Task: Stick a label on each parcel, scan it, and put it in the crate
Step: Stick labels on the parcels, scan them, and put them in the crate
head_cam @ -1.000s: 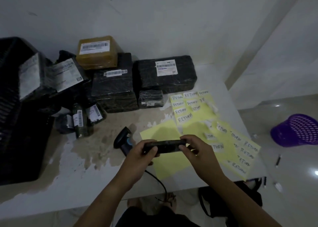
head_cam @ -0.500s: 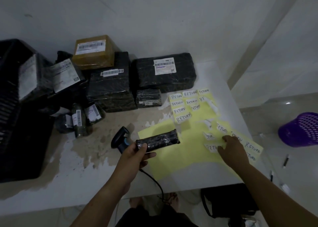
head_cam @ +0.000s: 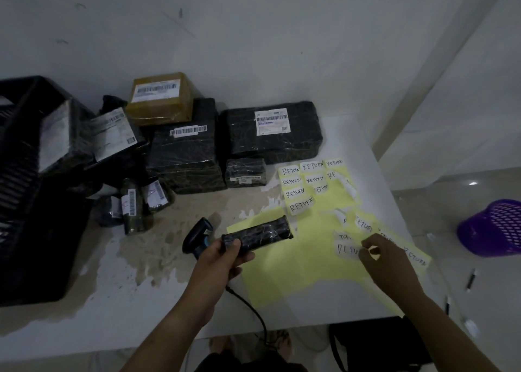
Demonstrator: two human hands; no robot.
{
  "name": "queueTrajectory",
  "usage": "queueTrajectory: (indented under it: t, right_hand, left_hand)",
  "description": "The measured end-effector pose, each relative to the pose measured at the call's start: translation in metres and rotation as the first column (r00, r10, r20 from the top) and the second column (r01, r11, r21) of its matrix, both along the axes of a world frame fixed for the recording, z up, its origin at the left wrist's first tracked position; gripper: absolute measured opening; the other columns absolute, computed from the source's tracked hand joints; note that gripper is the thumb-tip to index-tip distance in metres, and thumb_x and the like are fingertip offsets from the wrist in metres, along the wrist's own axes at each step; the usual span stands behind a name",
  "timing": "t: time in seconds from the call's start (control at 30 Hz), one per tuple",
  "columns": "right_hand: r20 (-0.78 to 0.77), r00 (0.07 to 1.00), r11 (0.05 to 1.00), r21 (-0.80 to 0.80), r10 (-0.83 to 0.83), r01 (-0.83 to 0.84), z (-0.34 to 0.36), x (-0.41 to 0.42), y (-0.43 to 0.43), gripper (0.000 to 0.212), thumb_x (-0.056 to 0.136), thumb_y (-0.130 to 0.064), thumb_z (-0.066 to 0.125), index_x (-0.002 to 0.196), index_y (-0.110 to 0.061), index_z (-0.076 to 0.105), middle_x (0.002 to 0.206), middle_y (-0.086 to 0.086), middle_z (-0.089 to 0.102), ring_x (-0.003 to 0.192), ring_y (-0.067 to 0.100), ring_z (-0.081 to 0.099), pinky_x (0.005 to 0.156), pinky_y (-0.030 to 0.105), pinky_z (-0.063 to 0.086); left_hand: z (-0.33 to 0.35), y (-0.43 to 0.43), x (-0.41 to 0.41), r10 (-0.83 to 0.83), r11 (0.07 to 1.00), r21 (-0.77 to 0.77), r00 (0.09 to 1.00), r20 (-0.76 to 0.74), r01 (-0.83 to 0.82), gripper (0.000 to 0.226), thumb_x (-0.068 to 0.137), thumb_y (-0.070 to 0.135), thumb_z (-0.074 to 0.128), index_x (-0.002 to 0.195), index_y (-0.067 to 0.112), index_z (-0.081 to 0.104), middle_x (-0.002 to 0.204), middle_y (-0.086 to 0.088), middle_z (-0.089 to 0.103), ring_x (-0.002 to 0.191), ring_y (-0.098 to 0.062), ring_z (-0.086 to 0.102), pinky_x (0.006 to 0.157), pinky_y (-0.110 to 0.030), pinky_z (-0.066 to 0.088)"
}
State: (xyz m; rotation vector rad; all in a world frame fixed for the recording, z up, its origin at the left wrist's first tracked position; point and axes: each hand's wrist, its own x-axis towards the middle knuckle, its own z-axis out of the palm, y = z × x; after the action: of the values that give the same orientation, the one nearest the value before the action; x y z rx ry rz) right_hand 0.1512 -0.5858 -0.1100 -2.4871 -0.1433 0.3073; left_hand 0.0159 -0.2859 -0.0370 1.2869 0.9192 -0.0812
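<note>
Where the cable (head_cam: 253,312) of the scanner (head_cam: 197,236) drops over the near edge of the tabletop (head_cam: 112,301), a dark bag (head_cam: 380,343) sits on the floor further right. Touching the scanner's right side, the left hand (head_cam: 222,259) grips one end of a slim black parcel (head_cam: 262,235), thumb on top and fingers curled beneath. The parcel's free end points right, over a yellow sheet (head_cam: 296,273). Well to the right of the scanner, the right hand (head_cam: 386,261) has its thumb and forefinger pinched on the edge of a white label (head_cam: 346,250) with handwritten letters, which lies on that sheet. More handwritten "RETURN" labels (head_cam: 298,191) lie in rows on the sheet, right of the scanner and further back.

The scanner itself lies on the tabletop, its head pointing away from the person. Just behind it and to the left lie a few small wrapped bottles (head_cam: 132,205) with barcode stickers. Far to its left stands the black crate (head_cam: 33,230), with a wrapped parcel leaning inside. Behind the scanner sit a small black packet (head_cam: 245,171), a middle black parcel (head_cam: 183,152) and a large black parcel (head_cam: 270,132), each with a printed sticker. A brown box (head_cam: 160,98) rests on top at the back, near the wall. Far right of the scanner, a purple basket (head_cam: 493,228) stands on the floor.
</note>
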Motion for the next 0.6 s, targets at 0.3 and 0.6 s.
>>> queueTrajectory:
  t: [0.3,0.6]
  right_hand:
    - [0.044,0.99,0.862,0.488,0.134,-0.139,0.107,-0.046,0.082,0.017,0.093,-0.016,0.066,0.079,-0.012,0.056,0.064,-0.008,0.051,0.057,0.005,0.045,0.053,0.014,0.035]
    - [0.151,0.954,0.876,0.378,0.261,-0.3,0.124,-0.058,0.13,0.014,0.09,-0.025,0.068,0.081,-0.031,0.058,0.078,-0.022,0.059,0.08,0.002,0.058,0.064,0.012,0.038]
  left_hand:
    - [0.015,-0.002,0.0,-0.084,0.992,0.103,0.989,0.126,0.071,0.026,0.106,0.022,0.05,0.126,0.039,0.053,0.106,-0.013,0.075,0.072,-0.007,0.072,0.067,-0.029,0.046]
    - [0.028,-0.006,-0.004,-0.238,0.945,0.267,0.955,0.176,0.186,0.022,0.11,0.019,0.038,0.117,0.025,0.059,0.086,-0.007,0.068,0.058,-0.003,0.057,0.057,-0.014,0.04]
